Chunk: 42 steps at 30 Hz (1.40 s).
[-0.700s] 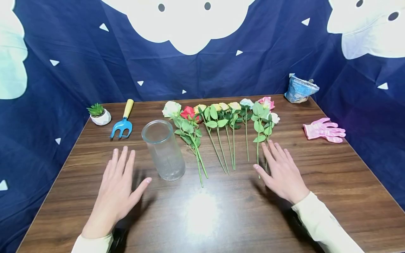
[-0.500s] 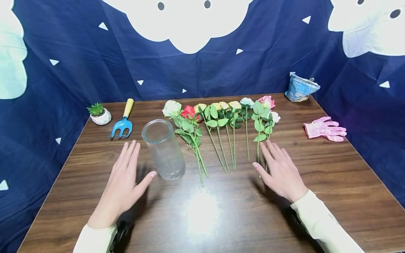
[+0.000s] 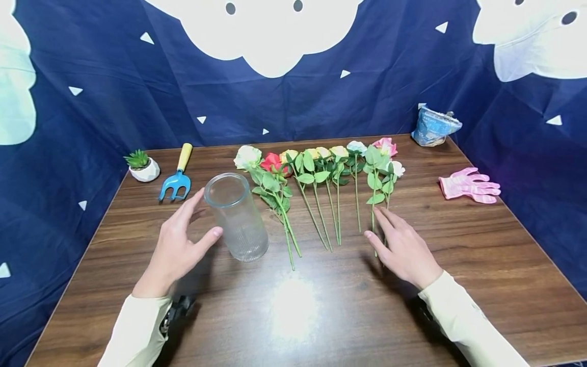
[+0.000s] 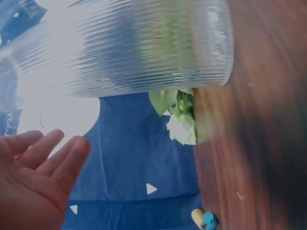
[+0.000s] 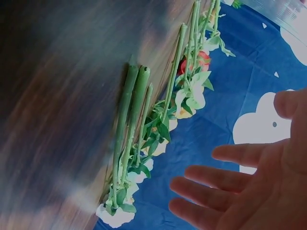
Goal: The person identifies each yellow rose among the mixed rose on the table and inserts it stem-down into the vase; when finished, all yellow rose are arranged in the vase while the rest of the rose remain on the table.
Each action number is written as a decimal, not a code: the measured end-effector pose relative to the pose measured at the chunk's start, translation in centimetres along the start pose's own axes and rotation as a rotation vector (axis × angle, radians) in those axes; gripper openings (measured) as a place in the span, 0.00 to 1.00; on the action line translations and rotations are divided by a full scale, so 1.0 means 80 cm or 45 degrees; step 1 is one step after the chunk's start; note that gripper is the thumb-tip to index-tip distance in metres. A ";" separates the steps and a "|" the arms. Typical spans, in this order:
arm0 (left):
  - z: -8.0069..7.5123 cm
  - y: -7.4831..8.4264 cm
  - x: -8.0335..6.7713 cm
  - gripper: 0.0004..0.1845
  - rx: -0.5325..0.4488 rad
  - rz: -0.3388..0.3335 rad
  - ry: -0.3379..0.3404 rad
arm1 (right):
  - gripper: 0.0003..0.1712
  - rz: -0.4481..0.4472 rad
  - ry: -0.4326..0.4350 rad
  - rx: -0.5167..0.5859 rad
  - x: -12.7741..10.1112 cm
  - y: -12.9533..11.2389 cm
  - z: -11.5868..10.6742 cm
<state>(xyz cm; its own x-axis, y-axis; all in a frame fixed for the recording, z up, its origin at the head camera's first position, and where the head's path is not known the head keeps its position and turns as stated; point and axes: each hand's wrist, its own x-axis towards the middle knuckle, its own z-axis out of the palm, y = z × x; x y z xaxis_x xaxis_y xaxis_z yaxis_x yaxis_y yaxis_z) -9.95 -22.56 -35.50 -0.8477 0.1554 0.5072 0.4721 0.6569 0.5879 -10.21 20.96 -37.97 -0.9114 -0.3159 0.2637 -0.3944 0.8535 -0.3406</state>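
An upright clear ribbed glass vase (image 3: 243, 227) stands left of centre on the table. My left hand (image 3: 176, 250) is beside its left side, thumb and fingers spread apart around nothing. In the left wrist view, a gap shows between that hand (image 4: 41, 179) and the vase (image 4: 144, 52). Several artificial roses lie in a row, white, red, yellow, pale blue and pink, their green stems toward me. My right hand (image 3: 408, 252) hovers over the stems of the pink rose (image 3: 386, 146) and a small white rose (image 3: 397, 168). In the right wrist view its fingers (image 5: 211, 177) hold nothing.
At the back left are a small potted succulent (image 3: 144, 167) and a blue hand fork (image 3: 176, 184) with a yellow handle. A crumpled blue bag (image 3: 433, 127) stands at the back right, with a pink glove (image 3: 470, 185) nearer. Blue patterned cloth (image 3: 284, 112) surrounds the wooden table (image 3: 348, 316).
My left hand has moved right, up to the vase, and turned with its fingers bending. My right hand has barely shifted, its fingers bending slightly. The vase and roses stay put.
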 end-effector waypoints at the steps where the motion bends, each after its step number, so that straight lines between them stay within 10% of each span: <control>1: 0.000 -0.001 0.003 0.43 -0.024 0.013 0.011 | 0.33 0.010 -0.008 0.009 0.000 0.000 -0.001; 16: -0.007 -0.001 0.029 0.40 -0.569 -0.055 -0.098 | 0.30 0.026 -0.100 0.207 0.016 -0.004 -0.005; 33: -0.018 -0.007 0.047 0.31 -0.457 -0.097 -0.340 | 0.27 0.124 -0.178 0.398 0.057 0.005 -0.004; 42: -0.026 -0.006 0.060 0.32 -0.537 -0.142 -0.492 | 0.31 0.362 -0.376 0.948 0.089 0.019 0.009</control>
<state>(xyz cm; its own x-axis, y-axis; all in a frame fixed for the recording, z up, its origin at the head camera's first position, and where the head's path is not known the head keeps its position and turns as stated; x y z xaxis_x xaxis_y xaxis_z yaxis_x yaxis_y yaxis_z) -13.76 -23.62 -32.03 -0.8873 0.4117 0.2077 0.3632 0.3465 0.8649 -17.37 19.76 -37.27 -0.9401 -0.3141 -0.1326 -0.0262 0.4542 -0.8905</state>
